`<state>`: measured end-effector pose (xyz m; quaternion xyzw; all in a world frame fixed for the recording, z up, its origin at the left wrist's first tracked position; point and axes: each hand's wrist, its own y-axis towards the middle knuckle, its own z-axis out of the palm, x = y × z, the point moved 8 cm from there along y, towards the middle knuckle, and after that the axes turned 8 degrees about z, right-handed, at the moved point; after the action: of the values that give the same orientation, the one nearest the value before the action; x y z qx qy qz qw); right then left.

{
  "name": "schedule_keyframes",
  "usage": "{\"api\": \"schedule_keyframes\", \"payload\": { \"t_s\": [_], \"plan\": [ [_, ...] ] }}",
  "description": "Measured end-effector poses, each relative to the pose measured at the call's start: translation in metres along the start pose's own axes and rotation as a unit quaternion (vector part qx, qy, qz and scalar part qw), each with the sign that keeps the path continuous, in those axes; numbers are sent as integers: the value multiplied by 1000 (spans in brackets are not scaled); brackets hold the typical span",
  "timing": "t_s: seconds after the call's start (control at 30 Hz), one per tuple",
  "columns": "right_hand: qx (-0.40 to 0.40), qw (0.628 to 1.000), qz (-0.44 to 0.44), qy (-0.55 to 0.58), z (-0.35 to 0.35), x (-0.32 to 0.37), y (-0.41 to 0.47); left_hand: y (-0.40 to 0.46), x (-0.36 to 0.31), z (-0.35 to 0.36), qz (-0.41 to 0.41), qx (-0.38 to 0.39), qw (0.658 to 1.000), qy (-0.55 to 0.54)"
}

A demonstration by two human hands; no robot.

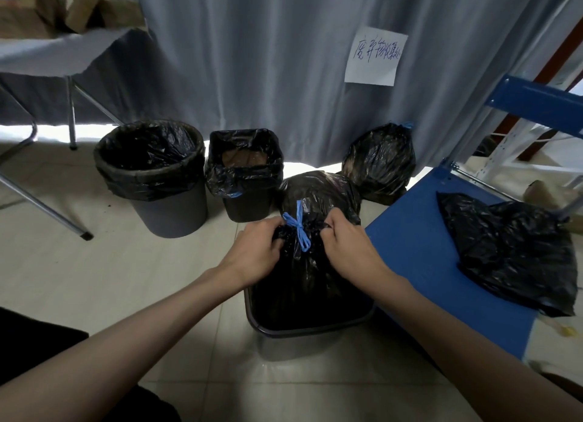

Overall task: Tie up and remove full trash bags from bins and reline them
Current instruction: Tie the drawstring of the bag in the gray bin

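Trash bag, black and full, sits inside the grey bin right in front of you, its neck gathered and cinched with the blue drawstring, which looks knotted into a bow. Your left hand and right hand each clutch a bunch of plastic at the neck, one on either side of the knot, fingers curled into the folds; gripping there lets you snug the tie or haul the bag straight up without tearing the body. Two tied bags stand beyond the bin, one just behind it and another against the curtain, likely parked out of your way. To the left, the round bin and the small square bin already wear liners. A loose black bag lies on the blue shelf to your right, within easy reach, probably for relining this bin once it is emptied.
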<state>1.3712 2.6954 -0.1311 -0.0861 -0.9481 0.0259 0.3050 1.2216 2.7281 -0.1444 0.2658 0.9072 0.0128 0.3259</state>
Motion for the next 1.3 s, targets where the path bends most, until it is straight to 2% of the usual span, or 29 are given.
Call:
{"api": "schedule_keyframes", "payload": {
  "t_s": [0.3, 0.57, 0.83, 1.07, 1.3],
  "plan": [
    [-76, 985, -48, 146, -31, 21, -16, 2, -24, -37, 11, -99, 994, -37],
    [-154, 959, -93, 221, -65, 50, -24, 15, -55, -76, 37, -173, 984, -34],
    [-251, 914, -129, 291, -126, 93, -31, 38, -106, -139, 60, -281, 952, -108],
    [-279, 886, -135, 346, -164, 106, -24, 64, -126, -167, 50, -367, 919, -135],
    [-281, 875, -140, 369, -193, 107, -2, 108, -151, -167, 75, -376, 897, -220]
  ]
}}
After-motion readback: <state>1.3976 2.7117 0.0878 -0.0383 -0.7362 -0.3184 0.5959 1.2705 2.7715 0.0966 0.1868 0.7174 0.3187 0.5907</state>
